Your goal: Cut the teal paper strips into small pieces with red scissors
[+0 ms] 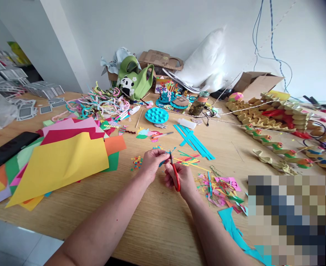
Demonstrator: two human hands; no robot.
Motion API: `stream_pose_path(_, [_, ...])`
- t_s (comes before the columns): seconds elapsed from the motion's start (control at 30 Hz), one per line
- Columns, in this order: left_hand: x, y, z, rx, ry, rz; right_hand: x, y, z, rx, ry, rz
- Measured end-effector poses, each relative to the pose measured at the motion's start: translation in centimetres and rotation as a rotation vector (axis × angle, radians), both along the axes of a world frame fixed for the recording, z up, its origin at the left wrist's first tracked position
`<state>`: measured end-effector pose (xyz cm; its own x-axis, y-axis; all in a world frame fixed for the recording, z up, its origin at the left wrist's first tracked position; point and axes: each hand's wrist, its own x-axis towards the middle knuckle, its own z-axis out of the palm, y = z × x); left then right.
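- right hand [183,180]: grasps red-handled scissors [176,179] (blades pointing away from body).
- left hand [152,162]: pinches small blue paper [162,163] near blades.
- paper scraps [220,190]: on desk [152,225], right of right hand.

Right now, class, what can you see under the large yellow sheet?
Crimson paper, orange paper and green paper stick out past the yellow sheet. Whatever lies fully beneath it is covered and cannot be seen.
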<state>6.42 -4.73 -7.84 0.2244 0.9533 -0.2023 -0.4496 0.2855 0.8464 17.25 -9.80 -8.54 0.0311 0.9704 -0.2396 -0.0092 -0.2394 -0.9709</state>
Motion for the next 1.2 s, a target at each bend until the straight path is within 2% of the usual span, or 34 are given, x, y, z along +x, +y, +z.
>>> stream_pose_path(0.6, [-0.2, -0.01, 0.25, -0.02, 0.001, -0.017, -0.02, -0.12, 0.2, 0.014, -0.008, 0.015])
stream_pose_path(0.8, [-0.35, -0.04, 0.37, -0.013, 0.011, -0.092, -0.01, -0.09, 0.22, 0.012, -0.02, 0.0])
stream_pose_path(1.2, [-0.45, 0.0, 0.49, -0.013, -0.006, -0.091, -0.07, -0.22, 0.51, 0.017, -0.022, -0.006])
